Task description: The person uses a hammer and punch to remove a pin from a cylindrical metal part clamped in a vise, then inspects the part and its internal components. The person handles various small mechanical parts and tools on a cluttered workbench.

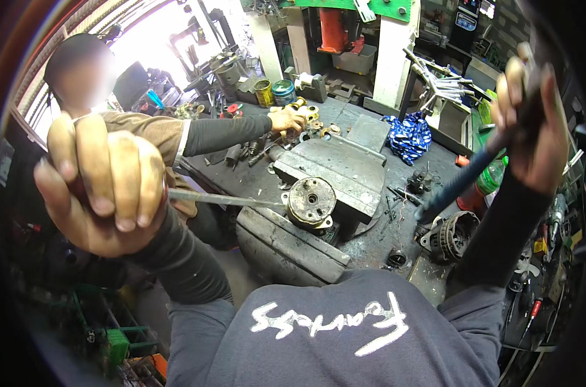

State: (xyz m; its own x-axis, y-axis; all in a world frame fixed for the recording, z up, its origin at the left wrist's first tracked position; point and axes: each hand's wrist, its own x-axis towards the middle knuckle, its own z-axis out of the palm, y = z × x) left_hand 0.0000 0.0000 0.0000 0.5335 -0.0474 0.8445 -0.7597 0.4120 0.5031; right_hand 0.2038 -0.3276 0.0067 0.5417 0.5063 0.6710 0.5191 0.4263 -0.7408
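Left hand (106, 180): fingers curled tight around one end of a slim metal bar (235, 200), that end hidden inside the fist.
Right hand (528, 122): raised, fingers wrapped about a long dark tool (457, 184), bluish along its lower length; blur hides its exact kind.
Round metal part (311, 200), looks: squat and drum-shaped, dull grey, its top face grimy and worn, with a dark hole in the middle, smaller holes around that, and pale lugs jutting from the rim.
Round metal part, place: right of the left hand, at the bar's far tip, which reaches the lug on that side; whether the two touch I cannot tell. From the right hand, it lies lower and well to the left.
Vise (325, 171): right of the left hand, the round part sitting between its two broad, scuffed jaws.
Blue cloth (409, 137): crumpled, left of the right hand.
Open housing (454, 236): below the right hand and to its left.
Co-worker's hand (288, 120): beyond the vise, well apart from both grips.
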